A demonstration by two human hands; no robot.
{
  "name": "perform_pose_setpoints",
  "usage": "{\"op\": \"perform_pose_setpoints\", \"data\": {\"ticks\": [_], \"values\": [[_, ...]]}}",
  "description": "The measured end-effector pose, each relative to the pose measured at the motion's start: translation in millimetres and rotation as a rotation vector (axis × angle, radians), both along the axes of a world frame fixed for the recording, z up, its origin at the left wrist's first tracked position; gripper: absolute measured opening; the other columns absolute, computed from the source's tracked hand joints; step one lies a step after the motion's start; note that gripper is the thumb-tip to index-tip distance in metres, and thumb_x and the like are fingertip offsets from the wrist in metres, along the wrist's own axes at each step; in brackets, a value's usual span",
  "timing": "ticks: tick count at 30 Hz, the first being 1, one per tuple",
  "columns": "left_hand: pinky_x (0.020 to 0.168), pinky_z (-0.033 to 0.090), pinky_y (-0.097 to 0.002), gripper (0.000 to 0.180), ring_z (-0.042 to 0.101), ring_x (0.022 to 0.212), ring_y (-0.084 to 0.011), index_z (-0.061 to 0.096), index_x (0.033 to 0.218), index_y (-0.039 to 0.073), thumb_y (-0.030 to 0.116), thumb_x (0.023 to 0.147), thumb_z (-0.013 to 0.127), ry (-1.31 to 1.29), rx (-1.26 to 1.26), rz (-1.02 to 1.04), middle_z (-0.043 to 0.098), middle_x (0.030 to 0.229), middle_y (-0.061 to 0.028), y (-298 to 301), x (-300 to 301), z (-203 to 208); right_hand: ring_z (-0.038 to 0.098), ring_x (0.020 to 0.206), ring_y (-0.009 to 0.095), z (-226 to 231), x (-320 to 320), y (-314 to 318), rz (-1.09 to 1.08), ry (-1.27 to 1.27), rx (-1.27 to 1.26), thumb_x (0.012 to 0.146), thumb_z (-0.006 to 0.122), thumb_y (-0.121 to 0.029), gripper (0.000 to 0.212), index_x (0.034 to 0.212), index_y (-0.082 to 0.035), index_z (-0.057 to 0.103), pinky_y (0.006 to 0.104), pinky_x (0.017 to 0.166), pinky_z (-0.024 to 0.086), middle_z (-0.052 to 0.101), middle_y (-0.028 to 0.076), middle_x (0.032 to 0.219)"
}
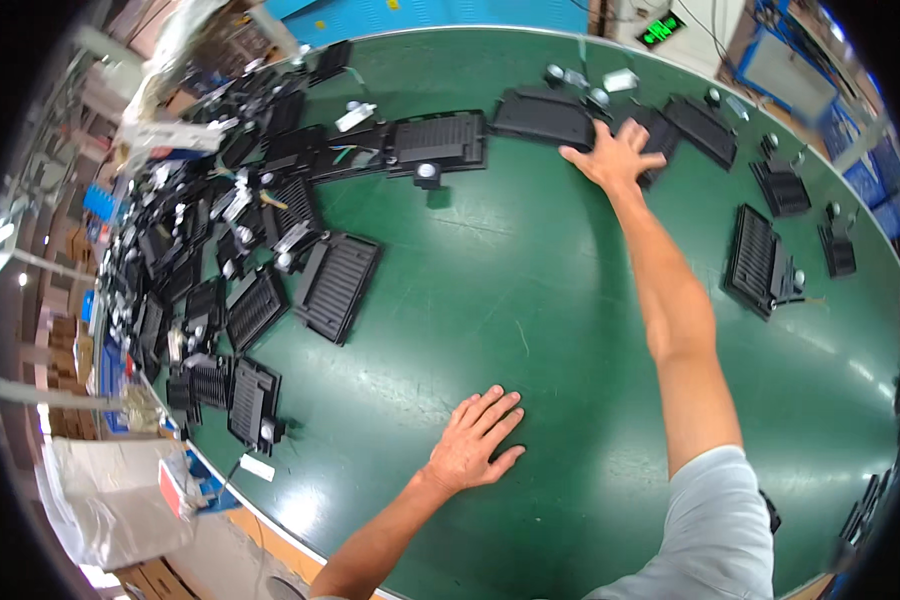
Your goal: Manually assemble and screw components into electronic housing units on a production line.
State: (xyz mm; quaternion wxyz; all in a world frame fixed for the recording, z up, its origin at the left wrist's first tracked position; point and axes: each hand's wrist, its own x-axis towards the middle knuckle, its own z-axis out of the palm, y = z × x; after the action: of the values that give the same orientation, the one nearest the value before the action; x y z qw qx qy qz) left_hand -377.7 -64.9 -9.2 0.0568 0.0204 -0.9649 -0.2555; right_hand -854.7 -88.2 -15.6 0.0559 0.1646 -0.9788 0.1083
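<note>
My left hand lies flat on the green tabletop near its front, fingers spread and nothing in it. Stretched far forward, my right hand has its fingers spread over two black finned lamp housings at the back. Its thumb side is by one wide black housing, and its other fingers reach over a second black housing, partly hidden. I cannot tell whether the fingertips touch them. Just behind stand a small sensor with a white dome and a white tag.
A heap of black lamp housings with white-domed sensors covers the left side. Closer in lies a ribbed housing; another ribbed housing lies at the right. More housings line the back right edge. A plastic-wrapped box stands lower left.
</note>
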Motion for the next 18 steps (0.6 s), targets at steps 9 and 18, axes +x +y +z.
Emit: {"op": "perform_pose_setpoints", "data": {"ticks": [9, 18], "values": [[0.111, 0.037, -0.0509, 0.05, 0.048, 0.137, -0.0369, 0.063, 0.127, 0.006, 0.022, 0.082, 0.075, 0.067, 0.03, -0.027, 0.057, 0.143, -0.0136, -4.0, -0.8, -18.0, 0.028, 0.149, 0.036, 4.3, -35.1, 26.4, 0.552, 0.15, -0.146, 0.082, 0.073, -0.058, 0.09, 0.155, -0.017, 0.037, 0.0696, 0.112, 0.022, 0.03, 0.021, 0.16], [0.114, 0.034, -0.0545, 0.047, 0.046, 0.138, -0.0428, 0.059, 0.132, 0.0, 0.017, 0.089, 0.067, 0.121, -0.064, -0.137, 0.056, 0.145, -0.0187, 7.6, -8.2, -11.3, 0.05, 0.136, 0.026, 146.8, 170.5, 551.4, 0.015, 0.077, -0.237, 0.091, 0.074, -0.036, 0.06, 0.14, -0.006, 0.056, 0.0398, 0.113, 0.038, 0.057, 0.012, 0.142]]}}
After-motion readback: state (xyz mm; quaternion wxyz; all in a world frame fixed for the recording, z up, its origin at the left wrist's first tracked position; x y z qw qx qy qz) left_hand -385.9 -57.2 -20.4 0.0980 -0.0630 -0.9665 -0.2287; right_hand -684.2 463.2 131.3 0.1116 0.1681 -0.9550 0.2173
